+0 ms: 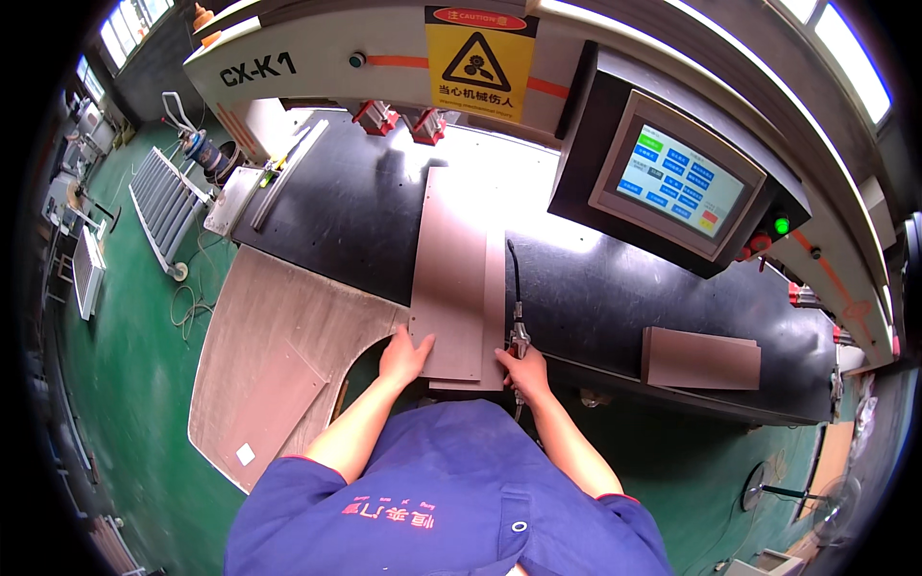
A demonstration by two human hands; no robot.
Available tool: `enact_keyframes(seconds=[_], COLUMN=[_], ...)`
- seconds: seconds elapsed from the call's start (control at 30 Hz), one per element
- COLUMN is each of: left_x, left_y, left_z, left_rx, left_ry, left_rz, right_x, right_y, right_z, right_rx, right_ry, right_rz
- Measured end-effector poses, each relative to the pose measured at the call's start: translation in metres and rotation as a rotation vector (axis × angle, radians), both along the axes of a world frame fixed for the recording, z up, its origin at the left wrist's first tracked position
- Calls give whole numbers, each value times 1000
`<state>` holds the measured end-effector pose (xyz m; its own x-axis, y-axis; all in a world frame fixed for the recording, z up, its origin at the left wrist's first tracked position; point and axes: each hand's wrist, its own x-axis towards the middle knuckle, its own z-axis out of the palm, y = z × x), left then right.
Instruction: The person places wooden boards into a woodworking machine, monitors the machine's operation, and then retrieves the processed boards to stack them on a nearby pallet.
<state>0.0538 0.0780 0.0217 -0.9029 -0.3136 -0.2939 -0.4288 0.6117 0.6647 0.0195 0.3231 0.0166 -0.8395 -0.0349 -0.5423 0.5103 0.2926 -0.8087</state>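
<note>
Two long brown panels [449,278] lie one on the other, slightly offset, on the black machine table [336,211]. Their near ends reach the table's front edge. My left hand [404,358] grips the left long side close to the near end, thumb on top. On the opposite side, my right hand [523,372] is closed at the panels' right edge, its fingertips partly hidden. An air blow gun [520,336] with a slim black nozzle stands upright in view right beside that hand, and its lower part passes behind the hand.
A short brown panel stack [701,359] sits at the table's right. To the left, a curved worn board [279,336] carries another brown piece [274,403]. A machine beam [317,62] with a touchscreen box [677,178] spans above. Red clamps [376,117] hang beneath it.
</note>
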Motion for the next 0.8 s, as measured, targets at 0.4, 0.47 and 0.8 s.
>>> enact_keyframes(seconds=[0.4,0.47,0.8], left_x=[18,22,-1], left_y=[24,28,49], left_z=[2,-2,-35], left_rx=[23,144,911], left_ry=[-87,-99,-50], left_rz=[-175,-97,180], right_x=[4,6,-13], right_y=[-1,-2,26], right_z=[-16,-19,-22], right_rx=[-11,-47,-391], right_ry=[115,107,-79], right_rz=[-25,-29,125])
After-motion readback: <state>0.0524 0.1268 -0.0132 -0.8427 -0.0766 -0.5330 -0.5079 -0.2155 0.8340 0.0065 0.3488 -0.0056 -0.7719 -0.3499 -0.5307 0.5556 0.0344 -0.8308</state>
